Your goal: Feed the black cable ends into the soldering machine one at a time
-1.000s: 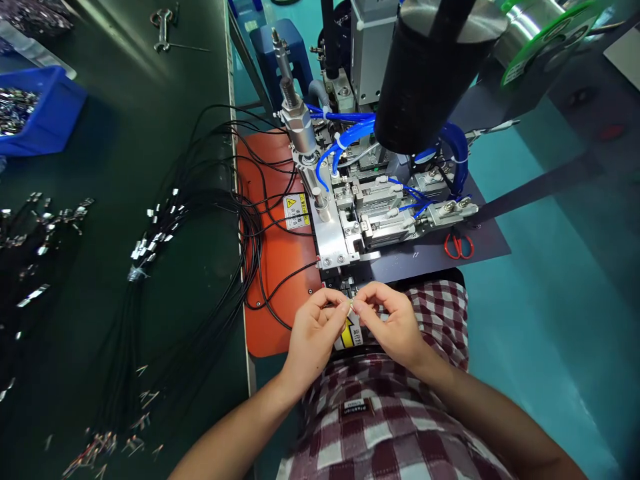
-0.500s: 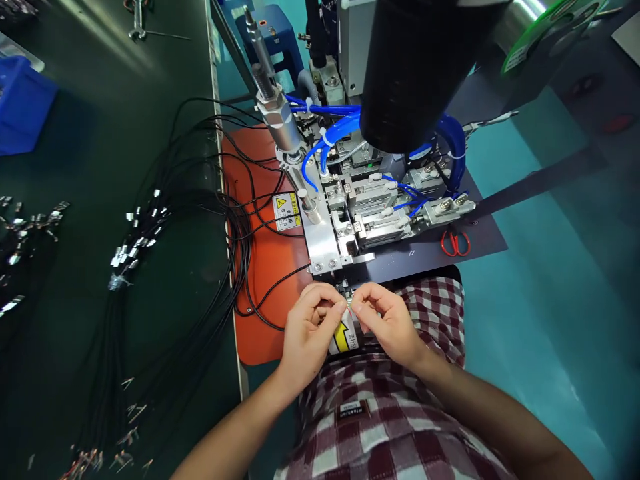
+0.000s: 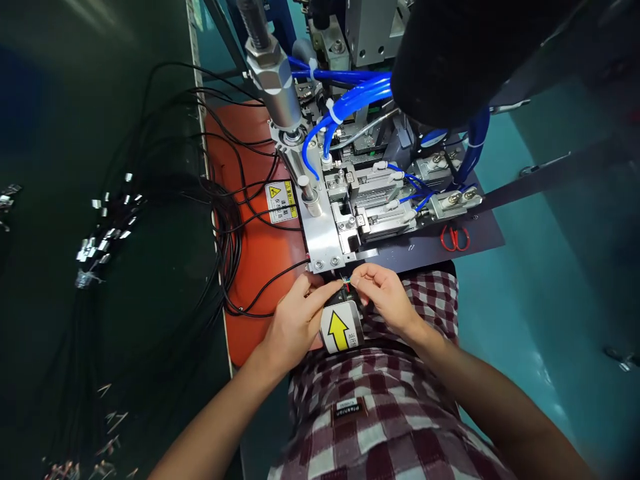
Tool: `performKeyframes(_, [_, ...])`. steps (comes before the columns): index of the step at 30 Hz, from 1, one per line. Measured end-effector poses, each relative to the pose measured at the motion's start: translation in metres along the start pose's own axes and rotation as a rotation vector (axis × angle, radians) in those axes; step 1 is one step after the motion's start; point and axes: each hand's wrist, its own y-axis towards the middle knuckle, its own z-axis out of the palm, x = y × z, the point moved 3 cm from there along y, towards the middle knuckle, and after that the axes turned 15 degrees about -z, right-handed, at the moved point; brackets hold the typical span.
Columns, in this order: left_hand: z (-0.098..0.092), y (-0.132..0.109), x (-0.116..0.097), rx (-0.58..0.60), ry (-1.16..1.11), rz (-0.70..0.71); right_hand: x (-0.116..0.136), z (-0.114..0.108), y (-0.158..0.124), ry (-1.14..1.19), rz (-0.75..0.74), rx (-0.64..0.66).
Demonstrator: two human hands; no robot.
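Observation:
My left hand and my right hand meet just in front of the machine's metal plate. Between their fingertips lie a few thin coloured wires, red and greenish among them. Thumb and index finger of my right hand pinch the wire ends. My left hand's fingers are closed at the other side of the wires, its index finger reaching toward the right fingertips. Part of what it holds is hidden by the fingers. Just below sits a white label with a yellow arrow.
Blue air tubes and small cylinders fill the machine behind my hands. Red-handled scissors lie right on the grey base. Black cables loop over the orange mat to bundled connectors on the dark table.
Both hands have moved slightly forward toward the machine, uncovering the arrow label. My left index finger has straightened. The view has shifted a little closer to the machine.

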Motion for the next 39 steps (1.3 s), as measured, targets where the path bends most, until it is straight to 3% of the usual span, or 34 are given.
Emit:
performKeyframes(7, [0.0016, -0.0013, 0.0018, -0.015, 0.202, 0.077, -0.0001, 0.0010, 0.0000, -0.046, -0.016, -0.008])
performKeyframes(26, [0.0057, -0.0028, 0.0026, -0.026, 0.241, 0.063, -0.0053, 0.0010, -0.0008, -0.112, -0.102, -0.020])
performKeyframes(39, [0.0054, -0.0028, 0.0016, -0.038, 0.265, 0.067, -0.0048, -0.0007, -0.0025, -0.288, -0.210, 0.003])
